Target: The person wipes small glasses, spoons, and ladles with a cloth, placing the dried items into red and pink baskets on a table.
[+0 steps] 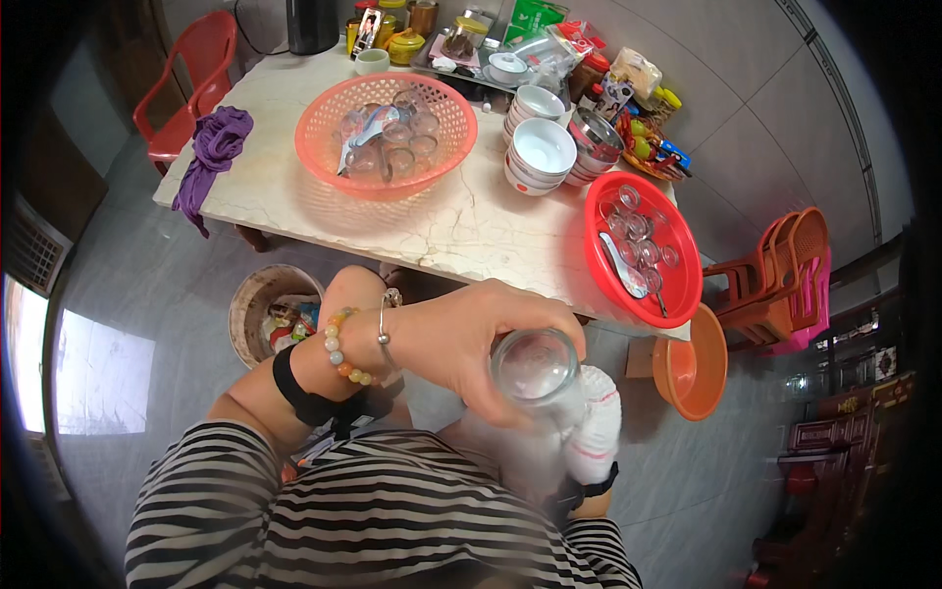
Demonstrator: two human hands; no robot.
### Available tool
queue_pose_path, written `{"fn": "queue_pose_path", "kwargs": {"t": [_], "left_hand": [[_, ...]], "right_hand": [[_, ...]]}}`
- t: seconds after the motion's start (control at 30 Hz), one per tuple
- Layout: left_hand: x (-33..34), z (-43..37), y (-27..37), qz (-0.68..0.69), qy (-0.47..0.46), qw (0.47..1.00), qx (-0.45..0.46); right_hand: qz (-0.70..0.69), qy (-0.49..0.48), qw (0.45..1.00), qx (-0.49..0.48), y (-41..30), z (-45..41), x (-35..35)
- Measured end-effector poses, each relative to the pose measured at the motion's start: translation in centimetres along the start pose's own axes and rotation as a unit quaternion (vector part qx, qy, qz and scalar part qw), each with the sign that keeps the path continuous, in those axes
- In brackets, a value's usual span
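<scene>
My left hand [471,346], bare and with a beaded bracelet and a metal bangle at its wrist, grips a clear glass vessel [534,368] in front of my body. The thick round base of the vessel faces up toward me; its lower part is blurred. My right hand [593,434] is against the right side of the glass, covered by white fabric with thin red lines. Whether this is a glove or a wrapped cloth I cannot tell, and its fingers are hidden.
On the marble-topped table [353,224] stand a pink colander [313,158] of glasses and spoons, stacked bowls [544,147], a red basin [688,294] with small glassware and a purple cloth [221,140]. Below are a waste bin [246,313], an orange basin [706,375] and stacked chairs [765,287].
</scene>
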State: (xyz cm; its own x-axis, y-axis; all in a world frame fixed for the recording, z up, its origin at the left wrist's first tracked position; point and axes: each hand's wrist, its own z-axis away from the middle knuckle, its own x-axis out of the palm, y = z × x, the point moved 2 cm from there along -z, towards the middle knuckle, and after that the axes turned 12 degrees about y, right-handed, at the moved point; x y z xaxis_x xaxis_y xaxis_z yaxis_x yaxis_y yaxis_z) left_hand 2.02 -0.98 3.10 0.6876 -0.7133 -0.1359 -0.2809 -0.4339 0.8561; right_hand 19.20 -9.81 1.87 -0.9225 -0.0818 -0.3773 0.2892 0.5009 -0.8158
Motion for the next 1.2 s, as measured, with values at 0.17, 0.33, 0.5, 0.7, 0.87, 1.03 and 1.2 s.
{"fn": "queue_pose_path", "kwargs": {"t": [0.17,0.33,0.5,0.7,0.87,1.03,1.2], "left_hand": [[-0.1,0.5,-1.6,-0.006,0.102,0.994,-0.036],[-1.5,-0.1,0.0,-0.207,0.189,0.96,0.0],[-0.8,-0.2,-0.3,-0.398,0.15,0.904,0.03],[0.4,-0.3,-1.2,-0.382,0.155,0.911,0.019],[0.3,-0.5,-1.7,-0.34,0.138,0.93,0.006],[0.4,-0.8,-1.2,-0.377,0.057,0.924,-0.019],[1.6,-2.0,-1.8,-0.353,0.025,0.935,-0.006]], "right_hand": [[-0.037,-0.036,0.997,0.058,2.6,-2.3,1.6],[-0.091,-0.03,0.99,0.105,4.8,-3.5,2.2],[-0.238,0.09,0.952,0.168,5.8,-3.4,2.3],[-0.266,0.18,0.938,0.129,6.7,-2.3,3.9],[-0.378,0.273,0.869,0.167,7.1,-1.5,5.2],[-0.236,0.241,0.915,0.221,8.0,-2.9,4.0],[-0.343,0.274,0.869,0.228,12.1,-2.3,3.6]]}}
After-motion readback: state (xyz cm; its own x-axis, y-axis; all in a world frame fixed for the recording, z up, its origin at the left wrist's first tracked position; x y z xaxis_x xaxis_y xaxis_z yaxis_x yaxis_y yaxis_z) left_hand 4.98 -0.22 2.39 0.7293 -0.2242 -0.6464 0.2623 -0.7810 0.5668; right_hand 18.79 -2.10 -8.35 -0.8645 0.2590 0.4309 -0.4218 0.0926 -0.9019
